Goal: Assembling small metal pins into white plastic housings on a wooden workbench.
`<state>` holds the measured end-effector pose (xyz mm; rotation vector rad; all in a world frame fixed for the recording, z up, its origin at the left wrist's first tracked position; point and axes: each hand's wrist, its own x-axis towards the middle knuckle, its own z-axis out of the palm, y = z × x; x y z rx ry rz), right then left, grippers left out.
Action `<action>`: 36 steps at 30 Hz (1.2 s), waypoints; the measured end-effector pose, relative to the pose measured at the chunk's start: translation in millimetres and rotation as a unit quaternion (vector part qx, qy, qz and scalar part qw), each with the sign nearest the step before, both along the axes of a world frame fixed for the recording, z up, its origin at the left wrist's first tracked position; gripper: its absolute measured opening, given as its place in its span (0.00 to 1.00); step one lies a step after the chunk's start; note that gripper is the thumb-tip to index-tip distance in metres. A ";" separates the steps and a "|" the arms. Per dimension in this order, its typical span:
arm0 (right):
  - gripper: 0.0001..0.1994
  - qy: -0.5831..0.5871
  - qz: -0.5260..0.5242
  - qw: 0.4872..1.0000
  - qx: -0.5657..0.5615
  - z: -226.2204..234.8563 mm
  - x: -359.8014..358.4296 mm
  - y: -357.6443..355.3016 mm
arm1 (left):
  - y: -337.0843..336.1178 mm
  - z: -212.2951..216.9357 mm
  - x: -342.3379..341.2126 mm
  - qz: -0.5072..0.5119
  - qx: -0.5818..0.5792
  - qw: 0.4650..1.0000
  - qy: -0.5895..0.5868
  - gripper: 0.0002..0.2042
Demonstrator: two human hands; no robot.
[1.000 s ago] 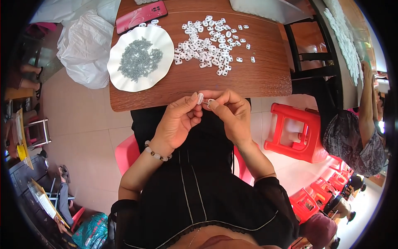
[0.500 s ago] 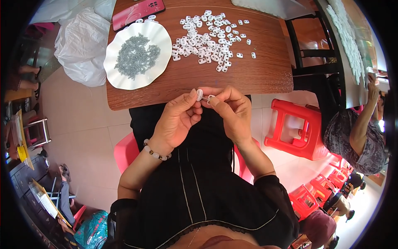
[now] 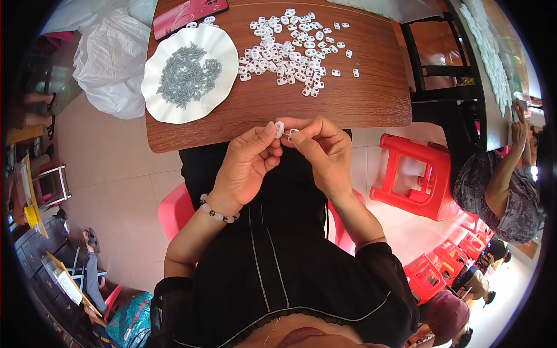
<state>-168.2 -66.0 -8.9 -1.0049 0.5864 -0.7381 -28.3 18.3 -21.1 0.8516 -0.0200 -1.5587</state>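
My left hand [image 3: 248, 159] pinches a small white oval plastic piece [image 3: 279, 129] between thumb and fingertips. Facing it, my right hand [image 3: 322, 152] grips another small white plastic piece [image 3: 293, 134] with thumb and index finger. A thin, short pin or spring spans the gap between the two pieces; its exact kind is too small to make out. Both hands are just off the table's near edge, above my lap. On the table, a wavy-rimmed white plate [image 3: 227, 78] holds a heap of small grey springs [image 3: 188, 75]. Many white two-holed plastic pieces [image 3: 284, 55] lie scattered to its right.
The brown wooden table [image 3: 354, 104] carries a pink phone [image 3: 188, 16] at the far left. A white plastic bag [image 3: 110, 64] stands left of it. Red stools [image 3: 413, 177] are on the right, where another person [image 3: 502, 194] works at a neighbouring table.
My hands stay nearly in place, still holding the two white pieces. The table and its contents sit slightly further left and up in view.
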 end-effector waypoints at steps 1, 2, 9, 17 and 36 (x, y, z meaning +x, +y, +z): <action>0.03 -0.002 -0.002 1.000 0.001 -0.6 0.2 0.2 | -0.1 0.7 -0.7 0.000 0.000 1.000 0.001 0.09; 0.03 -0.002 -0.002 1.000 0.001 -1.7 0.6 0.6 | -0.6 2.2 -1.7 0.012 0.005 1.000 -0.008 0.09; 0.03 0.001 -0.010 1.000 -0.030 -4.6 2.1 0.9 | 0.6 -1.6 -3.0 0.034 -0.001 0.998 -0.060 0.09; 0.03 0.007 -0.003 0.999 -0.031 -4.7 2.6 2.5 | 2.0 -0.6 -3.9 0.039 -0.008 0.995 -0.094 0.08; 0.01 0.007 0.038 0.999 -0.028 -6.2 1.3 -1.0 | 2.3 3.0 2.9 0.018 -0.030 0.978 -0.207 0.10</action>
